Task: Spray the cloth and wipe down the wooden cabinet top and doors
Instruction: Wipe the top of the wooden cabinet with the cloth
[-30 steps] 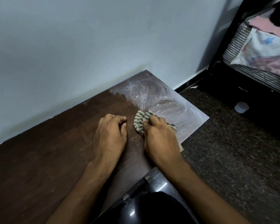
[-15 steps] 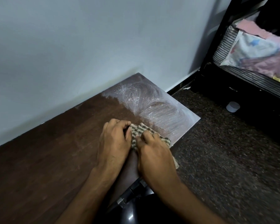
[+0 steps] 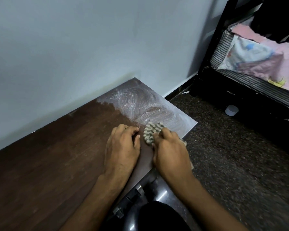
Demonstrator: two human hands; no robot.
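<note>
The dark wooden cabinet top runs along a pale wall. Its far right corner carries whitish swirled wipe marks. My right hand presses a bunched striped cloth onto the top near the front right edge, at the border of the smeared patch. A bit of cloth also shows past my knuckles on the right. My left hand rests on the wood just left of the cloth, fingers curled, holding nothing. The cabinet doors are hidden below the top. No spray bottle is in view.
A speckled dark floor lies to the right of the cabinet. A black bed frame with a striped mattress and pink bedding stands at the upper right. A small white cap-like object sits on the floor under it.
My right hand with the cloth slid back toward me and to the left, then pushed forward again onto the smeared patch. My left hand stayed beside it.
</note>
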